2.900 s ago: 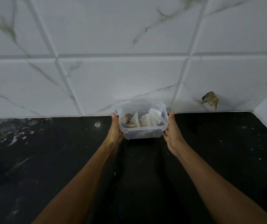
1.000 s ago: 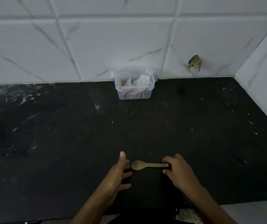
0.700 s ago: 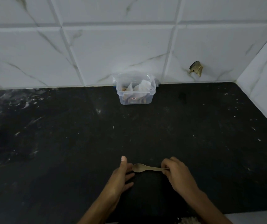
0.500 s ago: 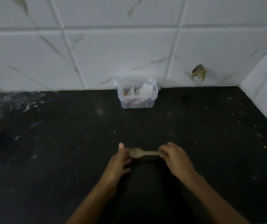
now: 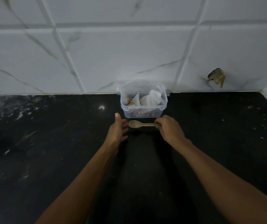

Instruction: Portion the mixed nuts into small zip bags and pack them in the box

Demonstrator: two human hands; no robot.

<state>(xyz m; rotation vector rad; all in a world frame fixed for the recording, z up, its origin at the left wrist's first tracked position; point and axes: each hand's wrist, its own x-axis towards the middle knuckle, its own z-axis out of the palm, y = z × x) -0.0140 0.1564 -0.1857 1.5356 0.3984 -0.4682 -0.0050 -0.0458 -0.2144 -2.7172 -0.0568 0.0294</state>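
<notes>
Looks like a home kitchen to me. You've got a black stone countertop (image 5: pixel 48 159) with pale flecks and scuffs, running back to a wall of big white marble-look tiles (image 5: pixel 121 54) with grey veins, and it turns a corner on the right. One tile has a chipped hole (image 5: pixel 216 77). A clear plastic food box (image 5: pixel 143 101) and a small wooden spoon (image 5: pixel 141 124) sit on the counter.

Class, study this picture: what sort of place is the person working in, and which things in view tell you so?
Most likely a home kitchen: a dark stone countertop meets a white marble-look tiled wall, a clear plastic food box stands against that wall, and the right hand holds a small spoon.
</notes>
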